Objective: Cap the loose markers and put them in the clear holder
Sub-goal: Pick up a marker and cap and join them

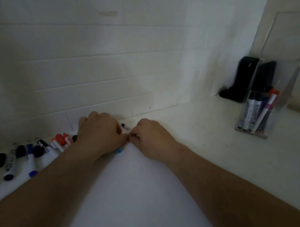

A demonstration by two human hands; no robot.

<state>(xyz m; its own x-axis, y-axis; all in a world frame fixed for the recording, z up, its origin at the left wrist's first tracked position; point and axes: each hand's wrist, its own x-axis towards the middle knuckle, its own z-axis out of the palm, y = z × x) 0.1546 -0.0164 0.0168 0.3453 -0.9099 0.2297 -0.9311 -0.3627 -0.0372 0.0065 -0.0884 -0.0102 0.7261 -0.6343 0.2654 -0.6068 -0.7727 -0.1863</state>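
Observation:
My left hand (99, 132) and my right hand (150, 139) meet fingertip to fingertip on the white surface by the wall. Both are curled shut around a marker that is mostly hidden. Only the marker's blue end (119, 150) pokes out below my left hand. A thin white marker with a blue cap (125, 126) lies just behind the hands. Loose markers and caps (30, 154) in black, blue, red and orange lie in a row at the left. The clear holder (242, 112) stands far right with several markers upright in it.
A white tiled wall (113, 63) runs close behind the hands. A black object (241, 78) leans in the corner beside the holder, with a tall clear stand (291, 45) behind it. Bare white surface lies between my hands and the holder.

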